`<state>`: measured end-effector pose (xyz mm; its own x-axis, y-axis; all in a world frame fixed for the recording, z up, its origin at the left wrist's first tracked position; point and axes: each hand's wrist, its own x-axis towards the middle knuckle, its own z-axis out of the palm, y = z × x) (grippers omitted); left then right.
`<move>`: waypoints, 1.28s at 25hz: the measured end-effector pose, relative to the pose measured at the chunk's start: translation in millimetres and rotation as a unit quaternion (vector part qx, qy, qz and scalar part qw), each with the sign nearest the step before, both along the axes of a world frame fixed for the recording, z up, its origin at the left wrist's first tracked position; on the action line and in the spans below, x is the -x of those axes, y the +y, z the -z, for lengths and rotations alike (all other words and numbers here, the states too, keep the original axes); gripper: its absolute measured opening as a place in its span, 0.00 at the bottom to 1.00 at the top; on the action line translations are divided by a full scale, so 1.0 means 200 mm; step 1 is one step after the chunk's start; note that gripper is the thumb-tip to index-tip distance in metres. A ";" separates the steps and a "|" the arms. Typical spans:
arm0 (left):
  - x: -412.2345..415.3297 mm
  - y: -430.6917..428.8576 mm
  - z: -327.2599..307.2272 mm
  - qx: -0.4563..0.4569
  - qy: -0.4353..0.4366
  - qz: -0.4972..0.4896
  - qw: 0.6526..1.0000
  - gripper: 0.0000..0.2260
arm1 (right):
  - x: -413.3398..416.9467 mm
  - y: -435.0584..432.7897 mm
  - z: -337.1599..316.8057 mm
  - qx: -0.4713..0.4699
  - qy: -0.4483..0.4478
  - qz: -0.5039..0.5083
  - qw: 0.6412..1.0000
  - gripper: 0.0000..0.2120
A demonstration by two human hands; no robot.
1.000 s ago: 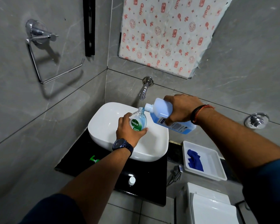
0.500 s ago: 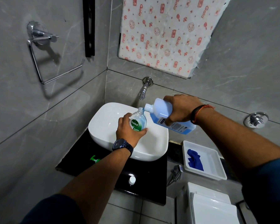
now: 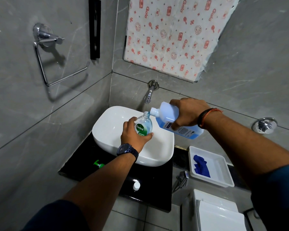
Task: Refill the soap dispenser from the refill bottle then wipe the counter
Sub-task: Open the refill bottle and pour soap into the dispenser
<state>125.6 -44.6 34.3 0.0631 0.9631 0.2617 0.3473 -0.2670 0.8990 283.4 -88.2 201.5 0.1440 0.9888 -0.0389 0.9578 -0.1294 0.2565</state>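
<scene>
My left hand (image 3: 134,137) grips the clear soap dispenser (image 3: 143,125) with its green label, upright over the white basin (image 3: 110,129), its neck uncapped. My right hand (image 3: 188,114) holds the refill bottle (image 3: 170,120) of blue liquid tipped on its side, its open spout touching the dispenser's neck. The green pump head (image 3: 98,164) lies on the black counter (image 3: 153,184) at the left, partly behind my forearm. A white cap (image 3: 136,185) rests on the counter's front. A blue cloth (image 3: 201,165) lies in a white tray (image 3: 223,167) at the right.
A chrome tap (image 3: 149,92) juts from the wall just above the bottles. A towel ring (image 3: 57,64) hangs on the left wall. A wall valve (image 3: 264,125) sits at the right, a hand spray (image 3: 182,177) hangs below the counter, and a white toilet cistern (image 3: 218,212) stands at the lower right.
Hardly anything differs. Both hands keep their hold and the refill bottle stays tipped against the dispenser's neck.
</scene>
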 end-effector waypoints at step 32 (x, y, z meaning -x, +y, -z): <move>0.01 0.00 0.01 0.001 0.013 0.002 1.000 0.38 | 0.04 -0.02 -0.03 0.012 -0.002 -0.001 1.000 0.33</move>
<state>123.9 -43.8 32.5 0.0732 0.9633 0.2584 0.3703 -0.2668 0.8898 276.1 -93.0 207.4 0.1418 0.9879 -0.0627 0.9568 -0.1205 0.2644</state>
